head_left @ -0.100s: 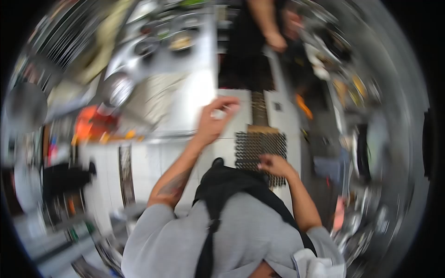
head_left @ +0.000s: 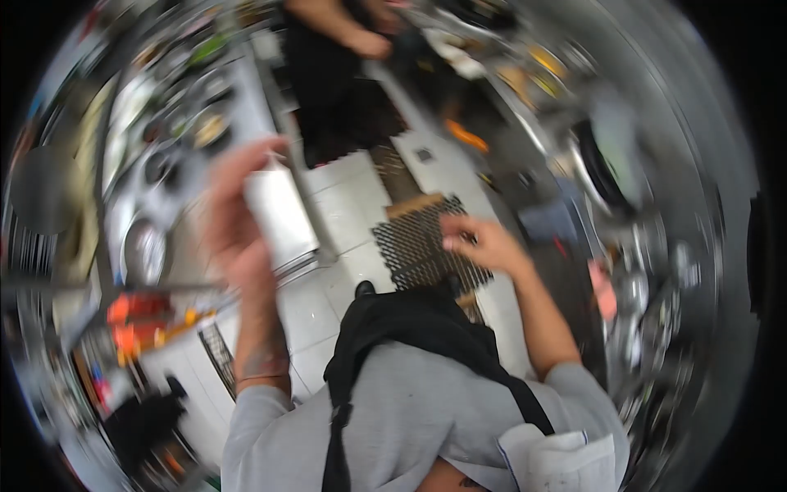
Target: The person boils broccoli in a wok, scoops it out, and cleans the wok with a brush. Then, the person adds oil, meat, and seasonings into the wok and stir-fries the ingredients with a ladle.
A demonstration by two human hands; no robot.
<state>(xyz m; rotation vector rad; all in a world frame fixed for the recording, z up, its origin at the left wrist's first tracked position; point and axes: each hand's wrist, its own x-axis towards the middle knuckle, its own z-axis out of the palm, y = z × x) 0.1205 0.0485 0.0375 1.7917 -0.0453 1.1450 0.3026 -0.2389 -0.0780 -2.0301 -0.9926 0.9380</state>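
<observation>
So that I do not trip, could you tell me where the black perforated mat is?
In the head view, the black perforated mat lies on the floor just right of centre, partly behind the right hand.

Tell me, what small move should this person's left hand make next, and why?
Perhaps draw the left hand in toward the body: though blurred, it looks empty, it reaches out by the steel counter, and another person stands ahead.
</observation>
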